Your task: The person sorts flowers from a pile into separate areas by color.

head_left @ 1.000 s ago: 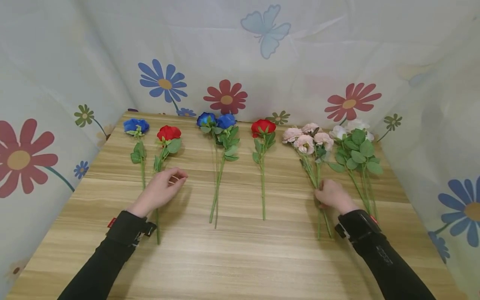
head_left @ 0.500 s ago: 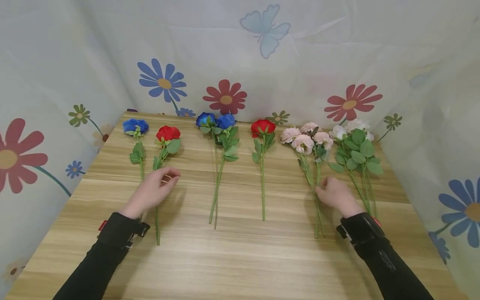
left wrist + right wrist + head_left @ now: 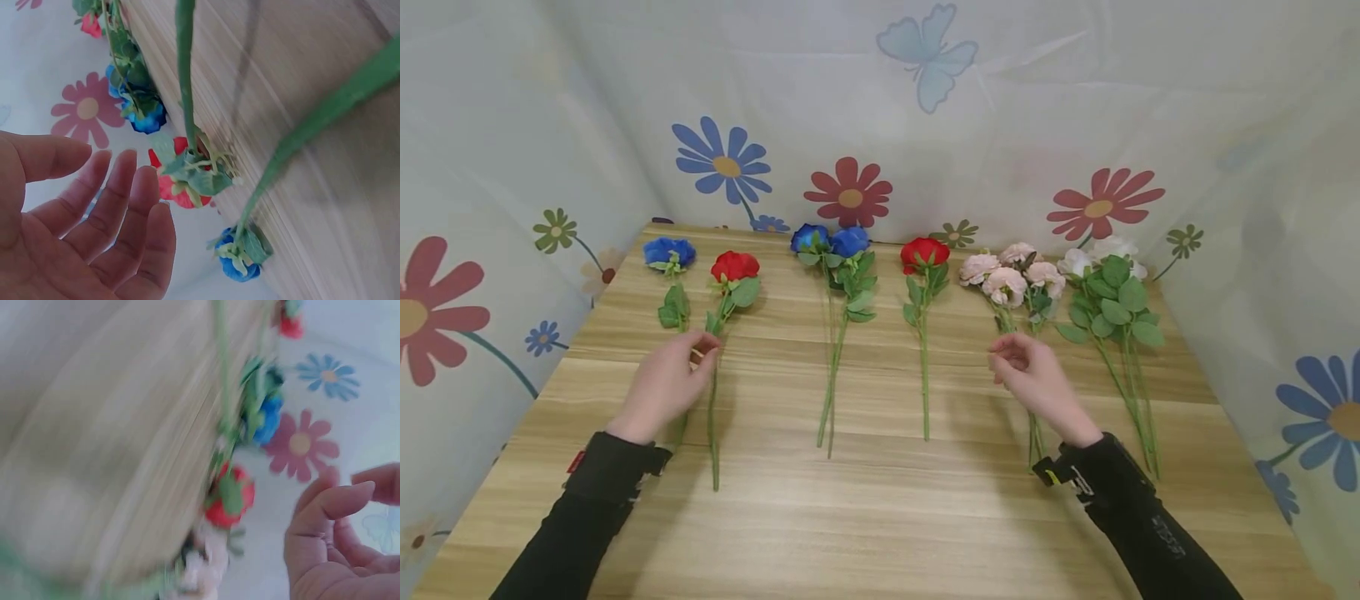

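My left hand point(image 3: 666, 382) hovers over the stems at the left with loosely bent fingers and nothing in them; the left wrist view shows its palm bare. Beside its fingertips runs the stem of a red rose point(image 3: 735, 267), and a blue rose point(image 3: 670, 252) lies further left, its stem partly hidden by the hand. My right hand point(image 3: 1037, 379) is raised over the pink flowers' stems, fingers loosely curled around nothing. Those pink flowers point(image 3: 1006, 286) lie bunched on the table just beyond it. In the right wrist view a red rose point(image 3: 231, 497) shows past the fingers.
Two blue roses point(image 3: 850, 242) and another red rose point(image 3: 925, 254) lie mid-table point(image 3: 880, 525), stems toward me. White flowers with green leaves point(image 3: 1116, 302) lie at the right. A printed cloth point(image 3: 1000, 108) stands behind the table and along both sides.
My right hand has released the pink flowers' stems, then lifted and shifted left. My left hand has drifted left, toward the blue rose's stem. The pink flowers have shifted slightly left.
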